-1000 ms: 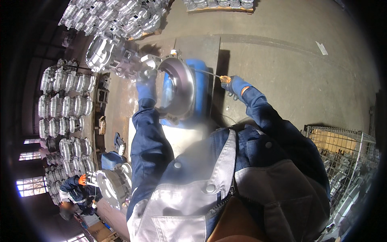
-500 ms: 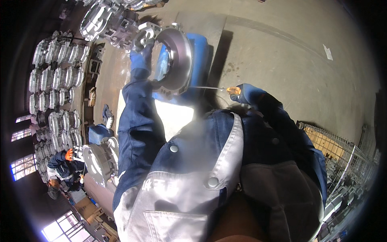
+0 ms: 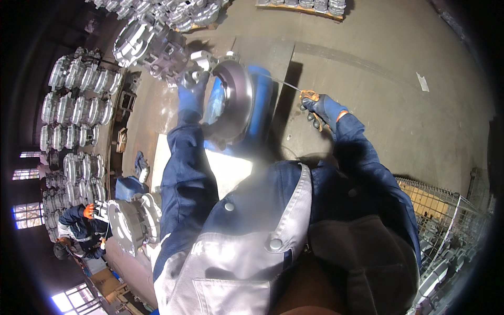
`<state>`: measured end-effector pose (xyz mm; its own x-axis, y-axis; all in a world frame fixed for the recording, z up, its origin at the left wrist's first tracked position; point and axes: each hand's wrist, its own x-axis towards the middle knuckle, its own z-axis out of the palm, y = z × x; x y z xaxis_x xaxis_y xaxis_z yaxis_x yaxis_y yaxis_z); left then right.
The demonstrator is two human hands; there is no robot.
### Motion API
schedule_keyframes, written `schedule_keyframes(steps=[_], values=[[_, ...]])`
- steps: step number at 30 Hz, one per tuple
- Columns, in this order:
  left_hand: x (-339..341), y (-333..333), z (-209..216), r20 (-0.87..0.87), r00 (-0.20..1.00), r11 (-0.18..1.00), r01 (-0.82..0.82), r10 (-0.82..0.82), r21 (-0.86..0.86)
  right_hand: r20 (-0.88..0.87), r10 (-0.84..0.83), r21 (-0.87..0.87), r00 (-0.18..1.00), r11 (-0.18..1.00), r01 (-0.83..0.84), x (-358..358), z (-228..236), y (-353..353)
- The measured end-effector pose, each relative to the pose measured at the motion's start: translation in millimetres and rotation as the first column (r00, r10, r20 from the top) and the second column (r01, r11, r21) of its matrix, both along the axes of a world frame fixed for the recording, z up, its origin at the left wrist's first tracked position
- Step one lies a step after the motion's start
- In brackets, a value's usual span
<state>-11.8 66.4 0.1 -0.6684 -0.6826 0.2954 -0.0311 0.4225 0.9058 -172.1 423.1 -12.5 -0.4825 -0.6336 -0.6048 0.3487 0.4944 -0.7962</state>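
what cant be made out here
All in the head view:
Far tip of the orange-handled tool: lost against the blurred ring casting.
Fingertips of the left hand: blurred against bright metal.
Far side of the wire basket: lost in the dark fisheye rim.
What the co-worker holds: too small.

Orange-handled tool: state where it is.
In the head view, the orange-handled tool is right of centre, in the right hand, its thin shaft reaching left toward the metal casting.
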Motion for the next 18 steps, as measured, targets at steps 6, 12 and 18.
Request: schedule_keyframes(steps=[6, 12, 18], values=[[-2, -5, 3, 0.121, 0.989, 0.981, -0.058, 0.082, -0.186, -0.002, -0.043, -0.044, 0.999, 0.998, 0.043, -15, -12, -25], [-5, -12, -6, 0.062, 0.992, 0.962, -0.094, 0.114, -0.256, -0.041, -0.001, -0.056, 0.999, 0.998, -0.002, -23, -15, -29], [-5, -24, -17, 0.103, 0.993, 0.955, -0.022, 0.055, -0.295, -0.1, 0.009, -0.135, 0.995, 0.991, -0.022, -21, -10, -41]])
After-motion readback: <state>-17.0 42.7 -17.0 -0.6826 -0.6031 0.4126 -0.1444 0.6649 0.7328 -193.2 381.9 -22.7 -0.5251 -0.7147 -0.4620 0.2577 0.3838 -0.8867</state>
